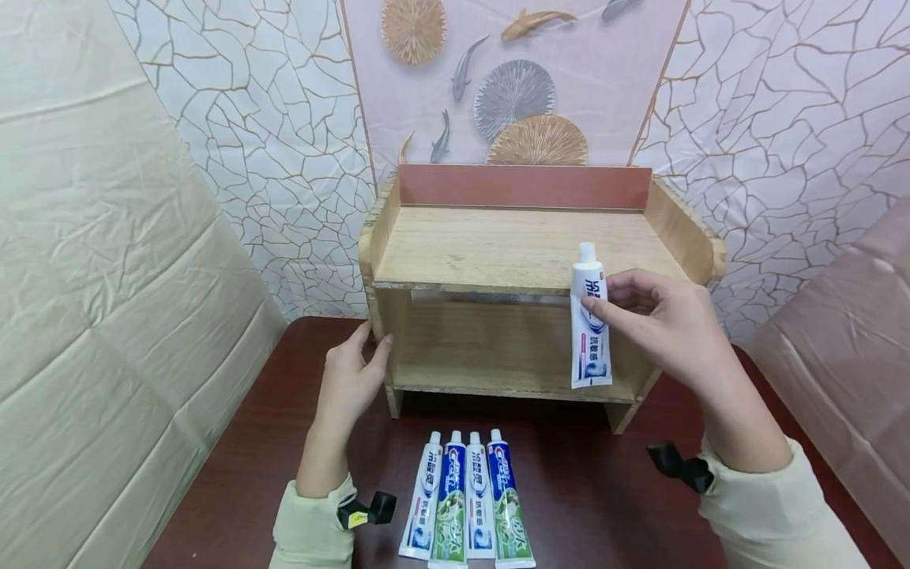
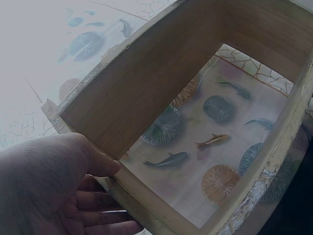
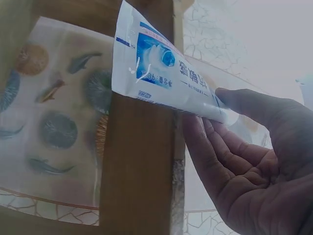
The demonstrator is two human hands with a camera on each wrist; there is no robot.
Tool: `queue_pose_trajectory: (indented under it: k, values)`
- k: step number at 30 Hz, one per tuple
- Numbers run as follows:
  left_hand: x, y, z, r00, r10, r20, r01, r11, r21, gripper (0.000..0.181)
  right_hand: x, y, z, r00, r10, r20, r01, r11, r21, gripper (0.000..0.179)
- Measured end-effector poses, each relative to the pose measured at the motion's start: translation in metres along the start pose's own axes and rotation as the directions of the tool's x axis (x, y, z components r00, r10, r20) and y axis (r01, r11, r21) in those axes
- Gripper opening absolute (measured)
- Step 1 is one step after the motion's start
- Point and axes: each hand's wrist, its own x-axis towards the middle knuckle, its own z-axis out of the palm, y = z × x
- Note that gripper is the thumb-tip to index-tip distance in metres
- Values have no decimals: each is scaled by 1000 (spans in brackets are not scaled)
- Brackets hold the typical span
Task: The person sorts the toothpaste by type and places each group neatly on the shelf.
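Note:
Upright in front of the wooden shelf [image 1: 512, 336] is a white and blue toothpaste tube [image 1: 591, 348], cap up. My right hand [image 1: 657, 320] pinches it between thumb and fingers, as the right wrist view also shows on the tube [image 3: 161, 68]. My left hand [image 1: 351, 375] grips the shelf's left side panel [image 2: 151, 208], thumb on the front edge and fingers round the outside. Below the shelf, two white tubes [image 1: 423, 502] and two blue-green Crest toothpaste tubes [image 1: 510, 510] lie alternating in a row, caps toward the shelf.
The two-level shelf stands on a dark red table [image 1: 235, 482], its upper board [image 1: 498, 245] backed by a reddish strip [image 1: 526, 186]. Patterned cloth [image 1: 270, 142] hangs behind, with pale cloth [image 1: 92, 316] at the left and pinkish cloth [image 1: 846, 348] at the right.

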Motion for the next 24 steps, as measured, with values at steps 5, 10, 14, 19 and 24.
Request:
queue_pose_trajectory:
  k: [5, 10, 14, 19, 24]
  values:
    - [0, 0, 0, 1000, 0, -3, 0, 1000, 0, 44, 10, -3, -5, 1000, 7, -28, -8, 1000, -20, 29]
    - [1, 0, -1, 1000, 8, 0, -8, 1000, -7, 43, 18, -4, -8, 999, 8, -41, -10, 998, -55, 31]
    - [0, 0, -1, 1000, 10, -1, -10, 1000, -9, 44, 24, -3, -10, 999, 15, -41, -17, 999, -51, 31]
    - [0, 0, -1, 1000, 9, -1, -9, 1000, -8, 44, 33, -4, -15, 1000, 18, -15, -18, 1000, -15, 33]
    - [0, 1, -1, 1000, 0, 4, 0, 1000, -4, 45, 41, -6, -18, 999, 49, 12, -49, 998, 36, 34]
